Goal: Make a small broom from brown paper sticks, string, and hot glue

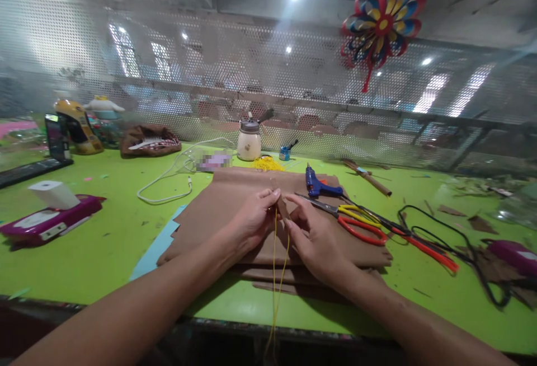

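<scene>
Over a stack of brown sheets (205,226), my left hand (251,217) pinches a small folded brown piece (283,209) between thumb and fingers. From the other side, the fingers of my right hand (312,237) close on the same piece. Two strands of yellow string (274,268) hang from it, down past the table's front edge. Whether the piece is paper or fabric I cannot tell. Just right of my right hand lie scissors (363,231) with red and yellow handles, and a blue glue gun (321,184) rests behind them on the brown sheets.
A white cable (163,201), a lidded jar (249,145), yellow string bundle (268,163) and small blue bottle (284,153) stand or lie at the back. Purple power strip (50,217) sits left, a black cord (465,237) right. Perforated mesh (201,75) rises behind the green table (100,265).
</scene>
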### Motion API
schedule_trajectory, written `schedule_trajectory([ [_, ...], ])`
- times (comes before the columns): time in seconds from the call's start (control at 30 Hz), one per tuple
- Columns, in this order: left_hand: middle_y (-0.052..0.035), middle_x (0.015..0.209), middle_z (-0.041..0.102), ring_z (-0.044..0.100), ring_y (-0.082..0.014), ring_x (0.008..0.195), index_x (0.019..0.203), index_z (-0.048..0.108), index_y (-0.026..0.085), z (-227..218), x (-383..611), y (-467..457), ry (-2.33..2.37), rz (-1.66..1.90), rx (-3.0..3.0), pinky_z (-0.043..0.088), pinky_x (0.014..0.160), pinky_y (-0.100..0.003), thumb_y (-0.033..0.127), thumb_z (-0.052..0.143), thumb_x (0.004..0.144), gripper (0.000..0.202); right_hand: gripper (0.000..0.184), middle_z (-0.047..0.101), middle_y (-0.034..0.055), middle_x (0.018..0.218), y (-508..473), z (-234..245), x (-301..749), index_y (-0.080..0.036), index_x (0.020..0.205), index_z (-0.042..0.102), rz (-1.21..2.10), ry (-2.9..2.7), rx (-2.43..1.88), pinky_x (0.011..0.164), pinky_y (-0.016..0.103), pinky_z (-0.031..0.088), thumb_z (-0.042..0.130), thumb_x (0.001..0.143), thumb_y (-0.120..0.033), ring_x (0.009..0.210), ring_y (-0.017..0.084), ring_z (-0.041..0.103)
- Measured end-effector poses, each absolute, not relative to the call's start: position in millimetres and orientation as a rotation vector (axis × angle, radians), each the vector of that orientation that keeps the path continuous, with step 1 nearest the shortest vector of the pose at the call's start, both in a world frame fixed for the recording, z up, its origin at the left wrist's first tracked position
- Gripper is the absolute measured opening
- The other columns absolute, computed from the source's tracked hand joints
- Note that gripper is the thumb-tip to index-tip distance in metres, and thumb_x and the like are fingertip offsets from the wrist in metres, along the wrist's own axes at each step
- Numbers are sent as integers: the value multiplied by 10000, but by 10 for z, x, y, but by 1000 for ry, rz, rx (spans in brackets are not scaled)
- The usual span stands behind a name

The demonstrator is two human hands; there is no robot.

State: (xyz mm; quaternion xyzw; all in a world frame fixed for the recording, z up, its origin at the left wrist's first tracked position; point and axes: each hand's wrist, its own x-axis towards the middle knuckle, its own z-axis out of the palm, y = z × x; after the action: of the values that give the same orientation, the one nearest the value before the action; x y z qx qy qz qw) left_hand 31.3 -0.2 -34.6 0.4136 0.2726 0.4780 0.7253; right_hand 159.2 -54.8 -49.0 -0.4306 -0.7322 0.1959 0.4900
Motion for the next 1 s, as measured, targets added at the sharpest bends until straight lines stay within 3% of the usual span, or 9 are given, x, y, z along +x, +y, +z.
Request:
schedule_trajectory([
  [0.33,-13,648,562,515,-112,595,713,578,116,-429,356,59,489,1132,936,410,614,-253,248,683,695,170,446,547,8,750,-537,-499,1599,-197,1273,425,445,-1752,-1037,638,281,447,474,830,-161,651,152,519],
  [1.0,8,615,540,507,-91,558,690,578,116,-406,349,79,421,1108,872,424,564,-224,168,669,705,107,392,601,48,903,-540,-522,1590,-242,1253,437,316,-1804,-1018,730,330,478,432,866,-180,805,193,575],
])
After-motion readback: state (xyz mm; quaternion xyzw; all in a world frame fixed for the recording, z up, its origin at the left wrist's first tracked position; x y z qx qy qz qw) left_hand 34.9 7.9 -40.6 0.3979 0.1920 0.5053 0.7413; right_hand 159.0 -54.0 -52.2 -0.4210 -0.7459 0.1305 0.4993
